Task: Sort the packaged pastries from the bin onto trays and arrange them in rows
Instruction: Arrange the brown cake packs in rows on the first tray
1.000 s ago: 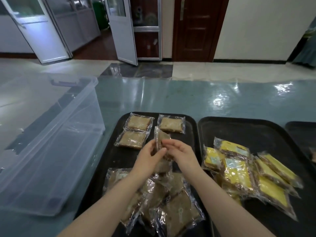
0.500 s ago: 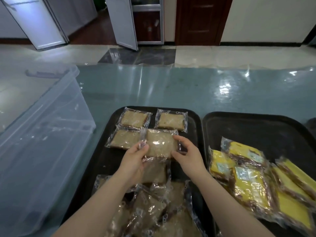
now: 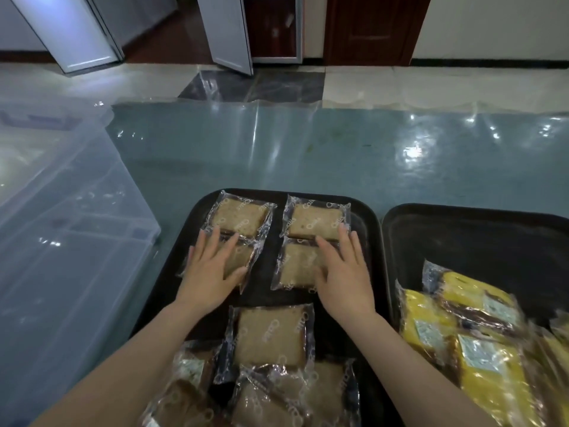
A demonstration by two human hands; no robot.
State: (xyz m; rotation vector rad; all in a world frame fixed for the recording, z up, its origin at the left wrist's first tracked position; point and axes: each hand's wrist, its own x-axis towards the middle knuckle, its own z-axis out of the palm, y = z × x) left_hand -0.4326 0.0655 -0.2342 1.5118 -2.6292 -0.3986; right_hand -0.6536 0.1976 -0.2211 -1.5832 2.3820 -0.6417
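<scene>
Brown packaged pastries lie in two rows of two at the far end of the left black tray [image 3: 368, 211]. My left hand [image 3: 212, 269] rests flat, fingers spread, on the near-left pastry [image 3: 243, 258]. My right hand [image 3: 345, 272] lies flat on the near-right pastry [image 3: 294, 268]. Beyond them sit the far-left pastry [image 3: 238, 215] and far-right pastry [image 3: 315, 221]. A loose heap of brown pastries [image 3: 271, 365] fills the tray's near end. Neither hand grips anything.
A second black tray [image 3: 462, 229] to the right holds a pile of yellow packaged pastries [image 3: 468, 334]. A large clear plastic bin [image 3: 61, 241] stands at the left on the blue-green tabletop. Doors and tiled floor lie beyond the table.
The pastry held in both hands went down on the tray as the near-right one of the rows. Both hands let go and now lie flat on the two near pastries.
</scene>
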